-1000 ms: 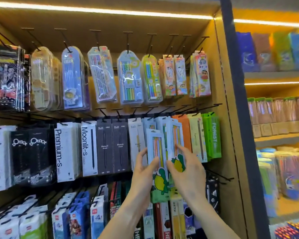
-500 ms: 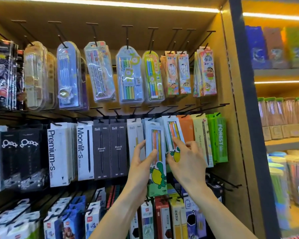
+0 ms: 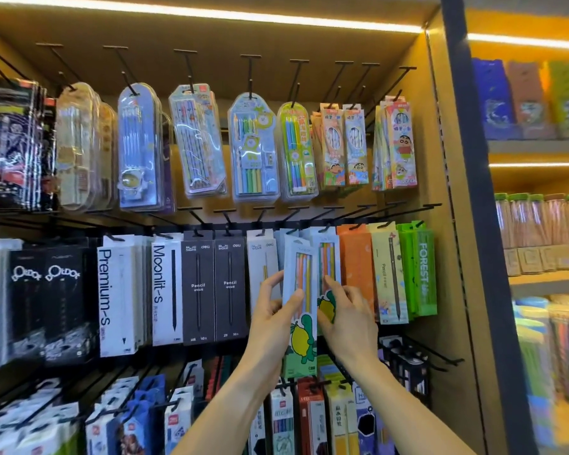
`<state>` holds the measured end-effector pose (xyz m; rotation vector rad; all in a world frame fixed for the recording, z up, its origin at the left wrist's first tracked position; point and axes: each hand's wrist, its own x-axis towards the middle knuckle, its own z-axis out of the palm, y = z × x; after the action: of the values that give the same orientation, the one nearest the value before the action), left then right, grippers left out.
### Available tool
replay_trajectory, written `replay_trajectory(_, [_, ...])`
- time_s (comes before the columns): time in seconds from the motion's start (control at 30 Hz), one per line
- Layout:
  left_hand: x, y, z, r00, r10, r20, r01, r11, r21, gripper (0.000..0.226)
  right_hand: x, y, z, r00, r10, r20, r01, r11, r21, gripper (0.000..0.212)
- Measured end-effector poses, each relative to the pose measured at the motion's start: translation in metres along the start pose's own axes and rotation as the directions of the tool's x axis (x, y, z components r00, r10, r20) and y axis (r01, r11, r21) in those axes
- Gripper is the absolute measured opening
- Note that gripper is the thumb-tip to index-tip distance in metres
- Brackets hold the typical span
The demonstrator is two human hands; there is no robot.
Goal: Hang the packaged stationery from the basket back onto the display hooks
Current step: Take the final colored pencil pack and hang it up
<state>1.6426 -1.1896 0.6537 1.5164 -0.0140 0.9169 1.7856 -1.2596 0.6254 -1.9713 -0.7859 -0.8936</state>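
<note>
Packs fill a lit wooden display, hanging in rows from black hooks (image 3: 295, 81). At far left of the middle row hang black boxes, then a white "Premium-S" box (image 3: 114, 295), a "Moonlit-s" box (image 3: 166, 290) and two black "Pencil" boxes (image 3: 197, 287). Right of these, the left hand (image 3: 271, 318) is clamped on a pale blue pencil pack (image 3: 301, 310) with a lemon-and-turtle cartoon, thumb on its front and fingers behind its left edge, its top at the middle row's hooks. Just right, the right hand (image 3: 349, 318) pinches a matching pack (image 3: 327, 274) hanging behind it. Farther right hang an orange box (image 3: 355, 267) and a green "FOREST" box (image 3: 424, 270).
</note>
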Motion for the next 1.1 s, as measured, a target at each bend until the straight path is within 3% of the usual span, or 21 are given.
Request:
replay_trajectory(0.13, [-0.004, -0.008, 0.003, 1.0, -0.014, 0.003, 0.014, 1.0, -0.001, 0.037, -0.035, -0.004, -0.021, 0.989, 0.071, -0.13, -0.029, 0.953, 0.301, 0.038])
replay_trajectory(0.27, [-0.011, -0.017, 0.012, 0.999, -0.039, 0.025, 0.04, 0.999, -0.025, 0.034, -0.078, -0.016, -0.038, 0.999, 0.036, -0.038, -0.012, 0.864, 0.504, 0.048])
replay_trajectory(0.37, [-0.014, -0.022, 0.02, 0.997, -0.068, 0.022, 0.069, 0.995, -0.066, 0.036, -0.09, -0.016, -0.04, 0.999, -0.006, -0.035, 0.02, 0.917, 0.399, 0.071])
replay_trajectory(0.47, [-0.012, -0.025, 0.028, 0.999, -0.039, 0.012, 0.04, 0.998, -0.043, 0.036, -0.086, -0.017, -0.044, 0.995, 0.007, -0.104, 0.022, 0.961, 0.275, 0.078])
replay_trajectory(0.6, [0.002, -0.018, 0.035, 0.999, 0.038, 0.015, -0.039, 0.998, 0.051, 0.034, -0.062, -0.019, -0.048, 0.988, -0.009, -0.156, 0.04, 0.979, 0.199, 0.075])
replay_trajectory(0.73, [0.026, -0.003, 0.036, 0.99, 0.141, 0.023, -0.143, 0.971, 0.193, 0.049, -0.028, -0.02, -0.055, 0.985, -0.032, -0.172, 0.057, 0.989, 0.139, 0.068])
replay_trajectory(0.93, [0.048, 0.005, 0.036, 0.967, 0.25, 0.055, -0.25, 0.88, 0.403, 0.054, 0.001, -0.018, -0.052, 0.995, -0.046, -0.092, 0.052, 0.996, 0.066, 0.066])
replay_trajectory(1.1, [0.048, 0.0, 0.036, 0.954, 0.286, 0.095, -0.296, 0.831, 0.47, 0.054, 0.003, -0.015, -0.054, 0.997, -0.027, -0.077, 0.025, 0.999, -0.024, 0.066])
